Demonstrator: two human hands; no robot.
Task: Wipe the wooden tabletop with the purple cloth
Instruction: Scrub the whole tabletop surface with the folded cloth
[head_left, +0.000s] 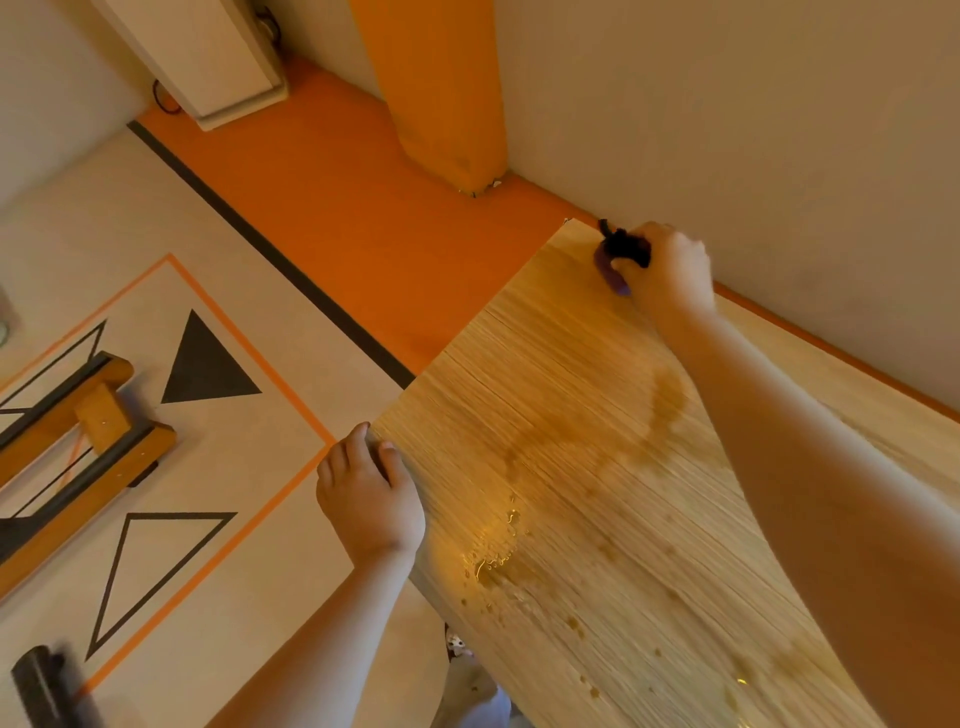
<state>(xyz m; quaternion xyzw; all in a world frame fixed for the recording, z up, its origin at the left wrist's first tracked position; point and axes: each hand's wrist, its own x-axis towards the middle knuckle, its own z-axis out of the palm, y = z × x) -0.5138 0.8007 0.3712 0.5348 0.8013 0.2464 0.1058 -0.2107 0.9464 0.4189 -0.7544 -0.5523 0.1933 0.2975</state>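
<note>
Illumination is moderate, warm and diffuse, with a yellow-orange cast across the whole frame. Specular glare appears on the wet droplets (491, 558) at 6 o'clock on the wooden tabletop (597, 415). Shadows are weak and soft-edged. Wide-angle distortion bends straight edges near the borders. A dark object (39, 686) at 8 o'clock is motion-blurred. The right hand (670, 270) and purple cloth (618, 285) at 2 o'clock are slightly smeared.

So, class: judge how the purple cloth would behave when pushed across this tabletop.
Probably floppy: the purple cloth bunches under the right hand. Likely drags rather than slides, since wet patches on the tabletop would soak in.
</note>
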